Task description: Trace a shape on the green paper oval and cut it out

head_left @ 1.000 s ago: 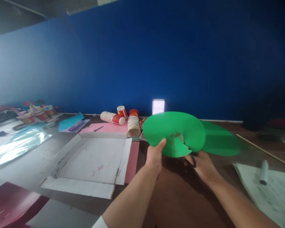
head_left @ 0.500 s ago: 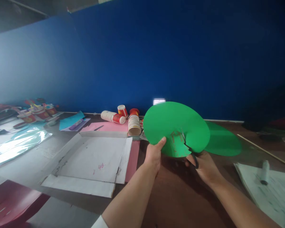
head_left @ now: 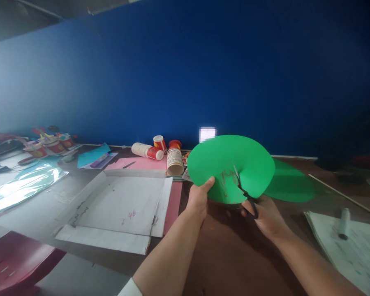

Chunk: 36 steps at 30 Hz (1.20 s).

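Observation:
A large green paper disc (head_left: 216, 158) is held up above the brown table, with reddish-brown scribbles near its lower middle. My left hand (head_left: 200, 197) pinches the disc's lower left edge, thumb on top. In my right hand (head_left: 267, 213) are black-handled scissors (head_left: 251, 205), their blades in a slit that runs in from the disc's lower edge. The paper bulges and bends around the blades. Some of my right fingers are hidden beneath the disc. Behind it to the right, a second green paper disc (head_left: 292, 181) lies on the table.
A shallow white cardboard tray (head_left: 120, 205) lies on pink paper (head_left: 172, 205) at left. Paper cups (head_left: 174, 162) stand and lie by the blue wall (head_left: 185, 74). At right are a thin stick (head_left: 342, 195) and a white tube (head_left: 344, 224) on papers (head_left: 354, 255). A red chair (head_left: 18, 259) is front left.
The scissor blades show further into the green disc, and the paper has buckled more around them. Both hands have stayed in nearly the same place.

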Tool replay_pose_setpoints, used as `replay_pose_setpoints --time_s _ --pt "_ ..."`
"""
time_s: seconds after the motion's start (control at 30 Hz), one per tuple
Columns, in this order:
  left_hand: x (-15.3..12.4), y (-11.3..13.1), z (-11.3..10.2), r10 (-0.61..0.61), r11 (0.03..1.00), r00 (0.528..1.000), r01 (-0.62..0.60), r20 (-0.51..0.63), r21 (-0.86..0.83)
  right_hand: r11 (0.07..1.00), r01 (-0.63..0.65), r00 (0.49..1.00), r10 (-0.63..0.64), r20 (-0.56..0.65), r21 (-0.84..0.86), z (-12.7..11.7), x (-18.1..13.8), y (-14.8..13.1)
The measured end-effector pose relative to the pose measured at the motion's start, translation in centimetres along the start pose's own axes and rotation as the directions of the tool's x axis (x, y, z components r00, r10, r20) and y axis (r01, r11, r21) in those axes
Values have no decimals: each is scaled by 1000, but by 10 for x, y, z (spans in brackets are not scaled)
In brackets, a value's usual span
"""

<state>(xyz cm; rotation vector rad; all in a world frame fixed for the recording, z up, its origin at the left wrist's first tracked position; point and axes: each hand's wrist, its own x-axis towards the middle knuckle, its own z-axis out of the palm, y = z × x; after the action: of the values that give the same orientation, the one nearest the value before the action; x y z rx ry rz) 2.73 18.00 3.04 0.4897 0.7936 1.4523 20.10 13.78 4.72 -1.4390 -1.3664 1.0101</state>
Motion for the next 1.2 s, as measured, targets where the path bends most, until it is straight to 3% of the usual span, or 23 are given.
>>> replay_pose_setpoints --time_s 0.2,0.7,1.2 --pt "4 3 -3 17 999 1000 -18 23 40 999 -7 1000 7 10 41 1 2 8" --pt "4 20 -4 -49 995 998 46 33 83 1000 -14 999 13 40 25 0 -1 -5" --pt "19 25 -19 -55 984 994 38 96 174 999 -12 992 6 126 45 -1 0 0"
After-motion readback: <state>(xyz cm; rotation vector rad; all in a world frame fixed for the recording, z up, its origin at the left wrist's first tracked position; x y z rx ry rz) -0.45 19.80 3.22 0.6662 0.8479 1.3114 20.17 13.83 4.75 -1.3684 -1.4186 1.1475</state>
